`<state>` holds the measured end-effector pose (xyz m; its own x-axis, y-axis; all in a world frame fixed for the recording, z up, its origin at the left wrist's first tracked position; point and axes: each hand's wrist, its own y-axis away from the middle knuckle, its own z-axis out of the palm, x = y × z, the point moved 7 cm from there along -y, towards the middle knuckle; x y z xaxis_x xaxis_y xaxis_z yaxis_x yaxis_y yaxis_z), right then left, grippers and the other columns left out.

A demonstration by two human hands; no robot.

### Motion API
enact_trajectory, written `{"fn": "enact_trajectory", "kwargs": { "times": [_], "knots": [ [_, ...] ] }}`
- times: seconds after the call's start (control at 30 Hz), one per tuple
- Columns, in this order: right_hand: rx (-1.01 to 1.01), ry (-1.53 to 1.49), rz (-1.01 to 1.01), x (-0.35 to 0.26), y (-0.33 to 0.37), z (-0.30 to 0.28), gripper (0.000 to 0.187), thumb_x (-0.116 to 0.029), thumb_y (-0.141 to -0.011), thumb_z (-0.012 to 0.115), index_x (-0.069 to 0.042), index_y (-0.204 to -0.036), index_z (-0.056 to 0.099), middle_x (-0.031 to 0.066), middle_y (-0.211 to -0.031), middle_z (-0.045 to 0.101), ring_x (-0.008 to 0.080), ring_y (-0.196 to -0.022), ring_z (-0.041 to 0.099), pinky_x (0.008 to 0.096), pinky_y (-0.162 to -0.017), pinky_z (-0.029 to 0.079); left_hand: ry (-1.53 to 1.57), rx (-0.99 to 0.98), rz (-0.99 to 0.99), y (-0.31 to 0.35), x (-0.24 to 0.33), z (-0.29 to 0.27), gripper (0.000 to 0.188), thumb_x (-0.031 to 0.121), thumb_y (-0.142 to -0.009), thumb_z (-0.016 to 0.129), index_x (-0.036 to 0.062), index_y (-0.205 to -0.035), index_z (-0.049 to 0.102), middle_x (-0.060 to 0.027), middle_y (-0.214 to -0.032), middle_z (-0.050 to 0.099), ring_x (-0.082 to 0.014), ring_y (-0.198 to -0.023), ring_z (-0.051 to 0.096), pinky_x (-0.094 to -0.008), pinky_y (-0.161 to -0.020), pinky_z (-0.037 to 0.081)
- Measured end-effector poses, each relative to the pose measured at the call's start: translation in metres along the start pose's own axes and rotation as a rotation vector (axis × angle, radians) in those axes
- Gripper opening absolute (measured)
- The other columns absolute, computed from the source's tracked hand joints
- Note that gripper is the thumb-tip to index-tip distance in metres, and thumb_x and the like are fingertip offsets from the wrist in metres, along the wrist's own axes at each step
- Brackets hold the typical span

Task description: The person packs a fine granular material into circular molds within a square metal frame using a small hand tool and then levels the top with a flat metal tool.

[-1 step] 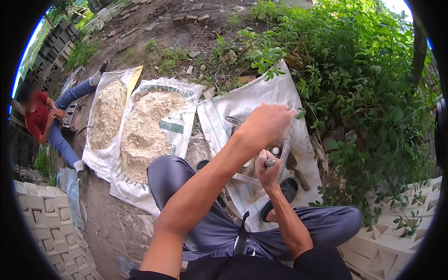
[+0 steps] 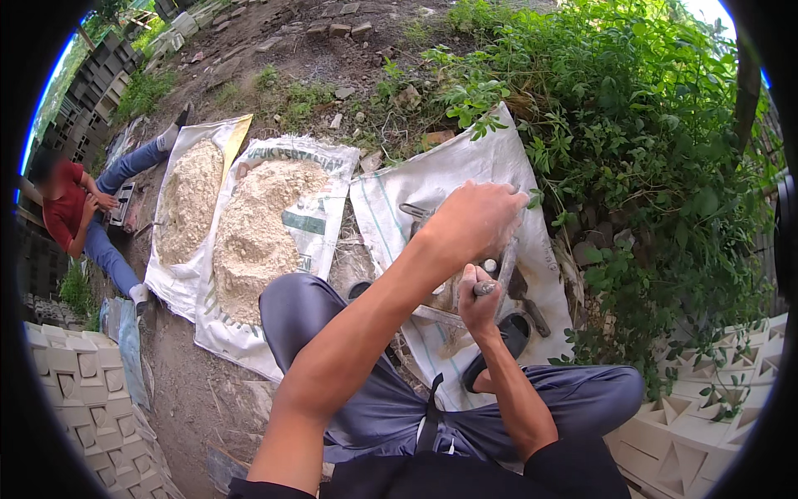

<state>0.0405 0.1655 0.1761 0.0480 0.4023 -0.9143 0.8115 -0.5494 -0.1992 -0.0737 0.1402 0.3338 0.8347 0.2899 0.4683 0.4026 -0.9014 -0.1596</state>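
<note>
My left hand, dusty and seen from the back, is closed over a rectangular mould frame; its bent fingertips and anything in them are hidden. Just nearer to me, my right hand grips a grey, round-ended tool handle, the tool's far end being out of sight. Small pale round pieces show inside the frame, which rests on a white woven sack. On its right side lies a trowel with a dark handle. A metal loop-shaped piece pokes out left of my left hand.
Two sacks to the left carry heaps of pale powder. Beyond them sits a person in a red shirt. Leafy plants crowd the right side. Patterned pale blocks stand low at the left, with more at the right.
The view has shifted very slightly. Both hands keep nearly the same place and hold.
</note>
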Motion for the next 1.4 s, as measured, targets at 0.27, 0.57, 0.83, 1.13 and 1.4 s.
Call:
{"fn": "enact_trajectory", "kwargs": {
  "times": [0.27,0.57,0.83,1.13,1.4],
  "knots": [
    [0.035,-0.113,0.096,0.009,-0.007,-0.007,0.038,-0.016,-0.098,0.048,-0.005,-0.061,0.046,-0.0019,-0.053,0.046,0.0053,-0.047,0.039,0.0274,-0.043,0.032,-0.015,0.013,-0.013,0.0,-0.005,-0.001,0.025,0.021,-0.087,0.059,0.0051,-0.106,0.062,-0.0138,-0.095,0.065,-0.0336,-0.09,0.064,-0.0434,-0.078,0.052],
    [0.024,-0.113,-0.066,0.011,-0.007,-0.004,0.034,-0.008,-0.093,0.047,0.0,-0.061,0.044,-0.0002,-0.051,0.045,0.0074,-0.045,0.038,0.032,-0.043,0.03,-0.109,-0.106,0.059,0.013,-0.013,0.057,0.02,0.023,-0.088,0.059,0.0062,-0.099,0.061,-0.012,-0.091,0.065,-0.0324,-0.087,0.065,-0.0432,-0.078,0.051],
    [-0.013,-0.205,0.111,0.035,0.003,-0.005,0.037,-0.013,-0.094,0.046,-0.002,-0.058,0.047,0.0015,-0.051,0.048,0.0084,-0.047,0.043,0.028,-0.046,0.035,-0.078,-0.149,0.094,0.024,-0.018,0.077,0.018,0.021,-0.088,0.057,0.0042,-0.089,0.061,-0.0113,-0.087,0.065,-0.0309,-0.085,0.065,-0.0413,-0.078,0.051],
    [-0.086,-0.152,0.071,0.054,0.005,0.006,0.033,-0.012,-0.09,0.056,0.002,-0.062,0.048,0.0081,-0.048,0.044,0.01,-0.048,0.042,0.035,-0.045,0.031,-0.097,-0.149,0.093,0.028,-0.006,0.061,0.018,0.02,-0.082,0.064,0.0062,-0.094,0.063,-0.009,-0.094,0.065,-0.0272,-0.091,0.065,-0.0388,-0.081,0.049],
    [0.045,-0.114,-0.09,0.044,0.0,-0.007,0.022,-0.013,-0.086,0.061,0.0,-0.069,0.059,0.0013,-0.057,0.057,0.0075,-0.057,0.053,0.0284,-0.049,0.039,-0.037,-0.166,0.171,0.041,-0.004,0.073,0.025,0.019,-0.072,0.068,0.0056,-0.091,0.058,-0.0079,-0.089,0.061,-0.0271,-0.085,0.064,-0.0391,-0.078,0.05]
  ]
}}
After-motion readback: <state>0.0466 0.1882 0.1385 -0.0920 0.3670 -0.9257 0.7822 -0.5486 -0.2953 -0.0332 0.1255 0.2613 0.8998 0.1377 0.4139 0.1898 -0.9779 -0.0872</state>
